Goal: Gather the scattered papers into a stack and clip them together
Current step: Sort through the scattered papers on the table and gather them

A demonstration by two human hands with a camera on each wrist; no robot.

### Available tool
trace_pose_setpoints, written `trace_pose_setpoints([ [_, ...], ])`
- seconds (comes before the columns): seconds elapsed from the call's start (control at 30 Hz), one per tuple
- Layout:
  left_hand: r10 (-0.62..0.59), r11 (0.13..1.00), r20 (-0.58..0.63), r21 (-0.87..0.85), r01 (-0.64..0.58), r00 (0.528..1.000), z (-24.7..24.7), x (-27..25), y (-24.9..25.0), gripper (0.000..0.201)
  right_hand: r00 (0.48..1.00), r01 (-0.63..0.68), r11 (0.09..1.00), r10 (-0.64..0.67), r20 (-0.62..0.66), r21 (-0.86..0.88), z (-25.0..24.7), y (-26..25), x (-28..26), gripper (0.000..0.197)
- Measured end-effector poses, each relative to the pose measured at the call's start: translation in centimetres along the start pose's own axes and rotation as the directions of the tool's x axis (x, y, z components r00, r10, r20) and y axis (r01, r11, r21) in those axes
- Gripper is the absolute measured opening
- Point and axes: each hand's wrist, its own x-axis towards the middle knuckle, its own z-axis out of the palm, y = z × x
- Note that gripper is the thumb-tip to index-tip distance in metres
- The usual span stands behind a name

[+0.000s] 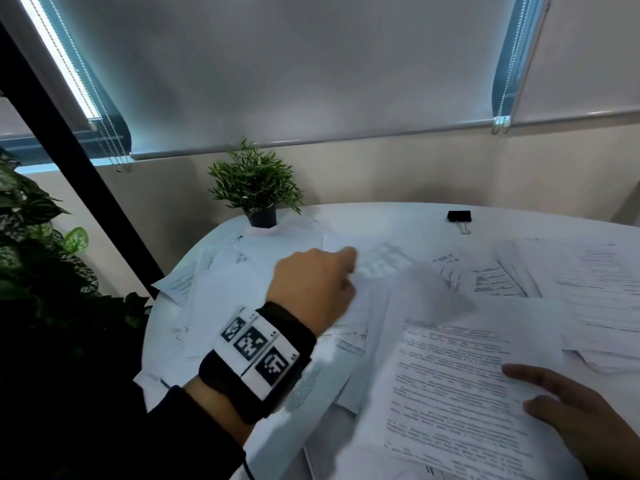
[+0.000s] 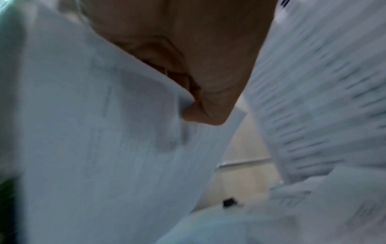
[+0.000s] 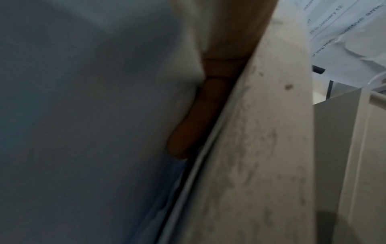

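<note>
Fingers, left hand [image 1: 313,289]: curled, pinching one blurred sheet [image 1: 426,296] by its edge over the middle of the table; the left wrist view shows thumb and fingers closed on paper.
Fingers, right hand [image 1: 575,414]: straight and spread, lying flat on one printed page [image 1: 450,393] at the near right.
Leafy plant [image 1: 38,244]: one, large, beside the table at far left.
Wristband [image 1: 256,355]: one, black, on the left wrist, bearing three square coded markers.
Potted plant [image 1: 254,183]: one, small, in a black pot on the far left of the table.
Table [image 1: 381,216]: one, white, rounded.
Scattered papers [image 1: 214,289]: many overlapping white printed sheets spread from the left edge to the right; too many and too overlapped to count.
Binder clip [image 1: 459,216]: one, black, with wire handles, on bare tabletop at the far edge, well apart from both hands.
Loose pile [image 1: 595,296]: one, at far right, several sheets deep.
</note>
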Motion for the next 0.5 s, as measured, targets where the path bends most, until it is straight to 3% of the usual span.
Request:
trace_pose_setpoints([
  [0.03,0.113,0.993,0.003,-0.039,-0.112,0.994,-0.4,-0.4,1.2,0.021,0.999,-0.053,0.989,0.052,0.015,0.137,0.1,-0.6,0.1,0.013],
  [0.1,0.339,0.939,0.103,-0.104,-0.329,0.935,0.1,-1.5,3.6,0.027,0.95,-0.187,0.958,0.121,0.286,0.216,-0.9,-0.2,-0.8,0.072],
  [0.13,0.421,0.906,0.171,-0.132,-0.403,0.891,0.8,-2.1,4.7,0.028,0.989,-0.037,0.968,-0.001,0.149,0.249,-0.8,0.9,-1.0,0.092],
  [0.17,0.482,0.876,0.239,-0.146,-0.459,0.843,1.6,-2.6,5.5,0.03,0.98,0.052,0.899,-0.13,0.151,0.434,-1.2,2.7,-0.4,0.091],
  [0.2,0.522,0.853,0.296,-0.151,-0.5,0.8,2.3,-3.0,6.1,0.03,0.938,0.012,0.737,-0.242,0.248,0.676,-1.6,4.0,0.2,0.08],
  [0.23,0.548,0.835,0.329,-0.164,-0.525,0.769,2.8,-3.3,6.4,0.03,0.952,0.007,0.723,-0.216,0.216,0.691,-1.6,4.5,0.5,0.077],
  [0.27,0.566,0.823,0.334,-0.195,-0.533,0.753,3.3,-3.5,6.5,0.03,0.984,0.132,0.878,-0.171,0.044,0.461,-0.9,3.6,-0.2,0.08],
  [0.3,0.58,0.814,0.32,-0.244,-0.526,0.749,3.5,-3.6,6.5,0.029,0.993,0.113,0.973,-0.109,-0.032,0.199,0.2,1.4,-0.9,0.071],
  [0.33,0.589,0.805,0.301,-0.298,-0.512,0.751,3.8,-3.7,6.4,0.027,0.994,-0.048,0.979,0.027,0.108,0.197,0.5,-0.5,-0.4,0.042],
  [0.37,0.591,0.798,0.29,-0.349,-0.491,0.753,3.9,-3.8,6.3,0.026,0.994,-0.109,0.982,0.111,-0.006,0.155,1.1,-1.4,-0.3,0.021],
  [0.4,0.577,0.8,0.306,-0.396,-0.45,0.757,4.0,-3.9,6.0,0.028,0.989,-0.136,0.985,0.141,-0.037,0.106,1.0,-2.0,-0.4,0.015],
  [0.5,0.497,0.79,0.401,-0.575,-0.211,0.769,4.2,-3.9,4.8,0.057,0.993,-0.105,0.994,0.104,-0.063,-0.011,0.7,-2.7,-0.8,0.037],
])
